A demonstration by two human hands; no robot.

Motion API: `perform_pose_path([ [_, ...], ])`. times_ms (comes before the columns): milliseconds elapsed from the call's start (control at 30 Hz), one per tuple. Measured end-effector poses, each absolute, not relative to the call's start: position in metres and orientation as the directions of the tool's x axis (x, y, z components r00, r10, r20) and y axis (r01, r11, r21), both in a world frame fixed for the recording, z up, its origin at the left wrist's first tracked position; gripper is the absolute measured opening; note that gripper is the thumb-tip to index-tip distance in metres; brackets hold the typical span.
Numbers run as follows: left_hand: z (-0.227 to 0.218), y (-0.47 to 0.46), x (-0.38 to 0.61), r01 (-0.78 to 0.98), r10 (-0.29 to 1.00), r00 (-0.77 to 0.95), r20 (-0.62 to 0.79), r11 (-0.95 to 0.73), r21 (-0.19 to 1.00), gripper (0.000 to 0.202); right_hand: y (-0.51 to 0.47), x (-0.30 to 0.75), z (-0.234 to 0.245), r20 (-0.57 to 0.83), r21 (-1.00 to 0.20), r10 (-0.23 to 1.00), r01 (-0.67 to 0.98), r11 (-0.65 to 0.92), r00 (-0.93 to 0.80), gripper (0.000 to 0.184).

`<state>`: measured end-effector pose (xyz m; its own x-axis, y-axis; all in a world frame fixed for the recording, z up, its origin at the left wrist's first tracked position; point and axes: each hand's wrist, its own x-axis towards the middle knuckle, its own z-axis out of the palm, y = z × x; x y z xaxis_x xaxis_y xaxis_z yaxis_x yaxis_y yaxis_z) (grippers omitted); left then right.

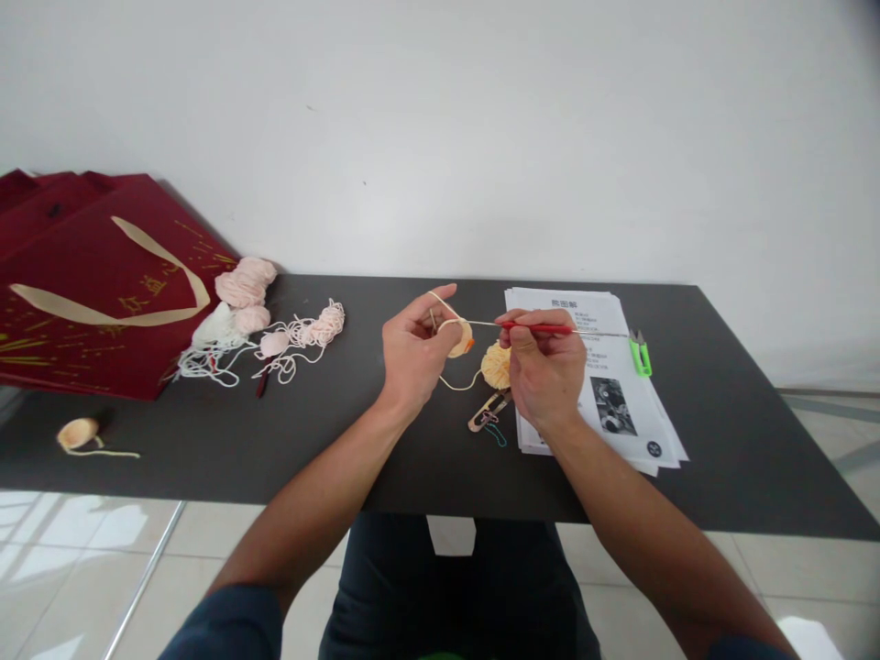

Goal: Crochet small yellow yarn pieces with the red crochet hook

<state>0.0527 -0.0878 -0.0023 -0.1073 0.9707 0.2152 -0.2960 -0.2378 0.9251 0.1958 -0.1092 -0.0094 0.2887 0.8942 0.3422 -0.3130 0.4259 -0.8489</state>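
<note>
My left hand (414, 353) pinches a small round cream crochet piece (454, 341) with an orange spot at its edge. Cream yarn loops over the raised index finger of that hand. In my right hand (546, 371) is a crochet hook (540, 327) with a red handle, its thin metal shaft pointing left to the piece. A strand runs down from the piece to a pale yellow yarn ball (495, 365), partly hidden behind my right hand. Just below the ball lie a large safety pin (487, 412) and small stitch markers (493, 431).
Printed sheets (619, 357) lie under my right forearm, with green thread snips (640, 354) at their right edge. To the left are a dark red gift bag (82, 275), pink yarn (246, 281), tangled white yarn (214, 344) and a small cream crocheted cup (78, 433) on the dark table (330, 403).
</note>
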Motion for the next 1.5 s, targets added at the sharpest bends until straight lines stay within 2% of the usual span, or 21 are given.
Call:
perform_pose_path([
  [233, -0.001, -0.088, 0.052, -0.301, 0.971, -0.119, 0.208, -0.235, 0.924, 0.042, -0.109, 0.196, -0.01, 0.368, -0.847, 0.882, -0.286, 0.449, 0.294, 0.014],
  [367, 0.001, -0.089, 0.053, -0.281, 0.97, -0.14, 0.2, -0.233, 0.931, 0.04, -0.112, 0.192, -0.011, 0.391, -0.855, 0.86, -0.218, 0.471, 0.329, 0.012],
  [800, 0.001, -0.091, 0.055, -0.184, 0.928, -0.3, 0.223, -0.286, 0.941, 0.028, -0.125, 0.184, -0.016, 0.585, -0.796, 0.759, 0.023, 0.605, 0.288, 0.02],
  [1167, -0.001, -0.092, 0.056, -0.133, 0.9, -0.364, 0.241, -0.306, 0.943, 0.024, -0.126, 0.183, -0.019, 0.569, -0.812, 0.773, 0.042, 0.582, 0.28, 0.023],
  [1300, -0.002, -0.09, 0.057, -0.202, 0.923, -0.343, 0.172, -0.252, 0.947, 0.03, -0.126, 0.184, -0.022, 0.611, -0.788, 0.749, 0.116, 0.604, 0.255, 0.027],
  [1500, 0.002, -0.086, 0.054, -0.453, 0.979, -0.203, -0.005, -0.089, 0.887, 0.043, -0.121, 0.187, -0.028, 0.679, -0.734, 0.711, 0.187, 0.653, 0.181, 0.034],
])
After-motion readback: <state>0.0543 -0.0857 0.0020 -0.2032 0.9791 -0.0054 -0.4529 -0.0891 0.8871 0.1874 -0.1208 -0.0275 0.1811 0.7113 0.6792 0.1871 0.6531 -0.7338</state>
